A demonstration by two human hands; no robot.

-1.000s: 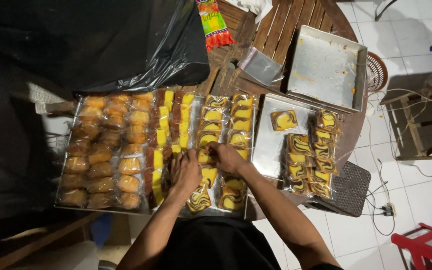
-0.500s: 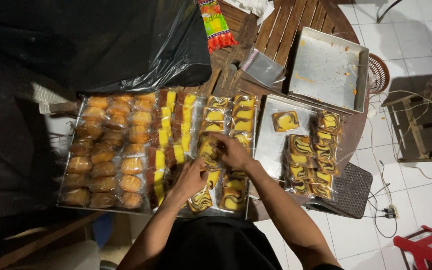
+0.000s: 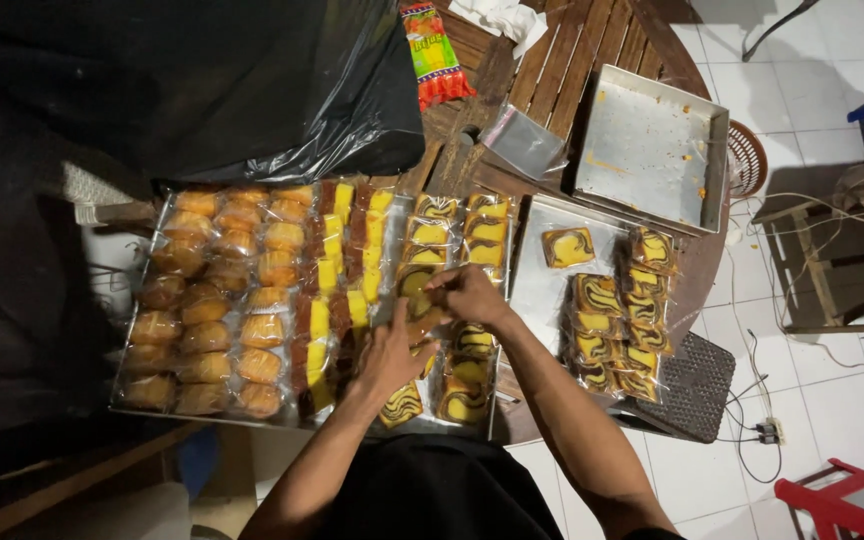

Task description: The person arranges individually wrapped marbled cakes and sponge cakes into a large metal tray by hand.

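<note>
Wrapped marble cake slice (image 3: 418, 282): pinched in my right hand (image 3: 467, 293) fingers. My left hand (image 3: 389, 352), fingers loosely spread, rests on slices beside it, on the tray (image 3: 137, 330).

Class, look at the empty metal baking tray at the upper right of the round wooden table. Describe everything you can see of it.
The empty baking tray is square, shallow and silvery, with raised walls. Yellow-orange crumbs and smears dot its dull floor. It lies flat on the slatted wooden table, one corner jutting past the rim, just above a second tray holding wrapped marble cake slices. Neither hand touches it.
</note>
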